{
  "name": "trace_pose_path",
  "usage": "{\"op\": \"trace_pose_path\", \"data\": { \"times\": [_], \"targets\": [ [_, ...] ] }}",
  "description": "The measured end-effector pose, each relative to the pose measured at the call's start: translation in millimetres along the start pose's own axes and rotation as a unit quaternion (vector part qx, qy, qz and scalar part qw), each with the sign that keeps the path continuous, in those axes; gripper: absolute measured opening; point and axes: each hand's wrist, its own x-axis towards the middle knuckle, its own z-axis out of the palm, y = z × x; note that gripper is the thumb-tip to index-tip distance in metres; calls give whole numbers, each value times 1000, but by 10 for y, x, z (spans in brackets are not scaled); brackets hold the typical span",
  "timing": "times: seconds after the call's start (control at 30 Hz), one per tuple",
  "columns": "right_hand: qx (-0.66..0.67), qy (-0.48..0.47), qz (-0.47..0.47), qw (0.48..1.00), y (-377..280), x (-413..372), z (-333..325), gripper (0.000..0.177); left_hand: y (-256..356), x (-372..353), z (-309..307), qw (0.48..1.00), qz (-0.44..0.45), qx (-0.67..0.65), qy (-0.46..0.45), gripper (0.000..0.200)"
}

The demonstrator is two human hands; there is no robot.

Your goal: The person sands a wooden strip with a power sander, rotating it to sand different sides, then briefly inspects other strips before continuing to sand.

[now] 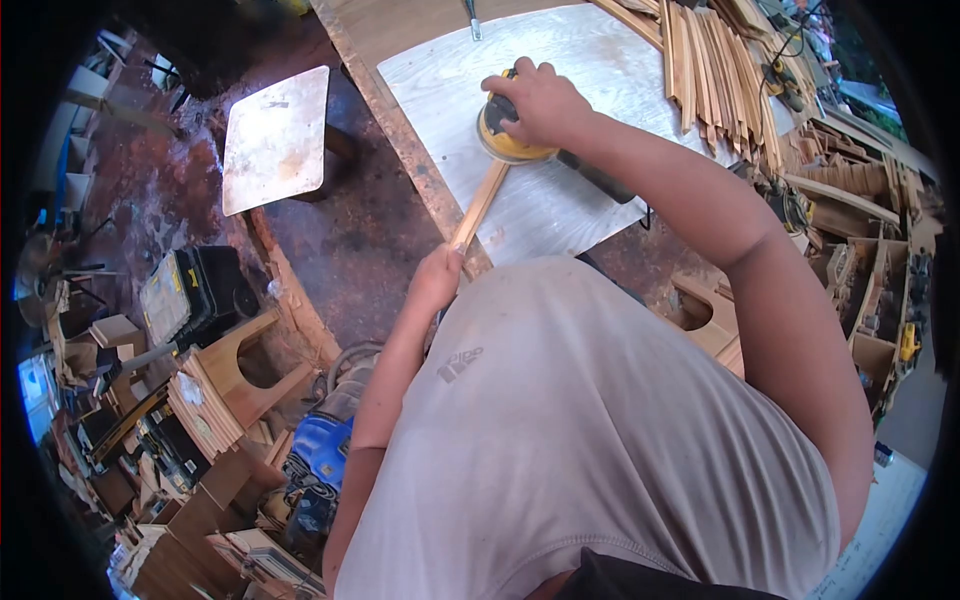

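Note:
My right hand is closed over the top of a yellow and black orbital sander. The sander's pad rests over the far end of a narrow wooden strip, hiding that end. Around the strip's near end, by the table edge, my left hand is closed. Both the strip and the sander are on a pale, whitish board on the workbench. A dark cylinder, seemingly the sander's dust canister, sticks out below my right forearm.
Many thin wooden strips lie piled at the bench's far right. A brush-like tool is at the far edge. Left of the bench stand a square-topped stool and a black toolbox. A blue machine sits low beside my left arm.

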Motion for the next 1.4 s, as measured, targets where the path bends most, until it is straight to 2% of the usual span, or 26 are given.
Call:
{"op": "trace_pose_path", "data": {
  "times": [0.13,0.23,0.37,0.47,0.53,0.67,0.73,0.8,0.87,1.03,1.23,1.4],
  "targets": [
    [-25,36,7,999,79,26,-14,51,-27,24,-3,1000,9,17,-1,44],
    [4,6,-13,1000,4,-59,2,51,5,2,-10,1000,12,9,1,45],
    [6,10,9,1000,22,-66,2,51,-12,-2,-18,1000,19,1,-3,45],
    [-10,44,19,999,61,-45,3,51,-34,21,-2,999,35,18,7,44],
    [6,8,-1,1000,-10,-96,-10,52,41,-3,-43,1000,7,7,-9,44],
    [13,8,17,1000,70,-72,28,52,-25,14,-20,1000,-8,-5,-16,44],
    [-12,26,26,999,119,-49,0,52,-49,27,-5,999,32,17,-2,45],
    [-15,31,18,999,75,-96,0,52,-53,37,-1,1000,29,10,-5,46],
    [-2,-5,-6,1000,20,-111,-14,52,-48,46,-1,1000,27,4,-7,46],
    [-4,19,13,1000,83,-49,-31,51,-13,32,-30,1000,7,14,-21,47],
    [10,5,-21,1000,32,-101,20,53,-16,25,-20,1000,-15,-8,-16,45],
    [-27,27,4,999,146,-16,-44,54,4,7,-38,1000,11,-2,-8,45]
  ]
}}
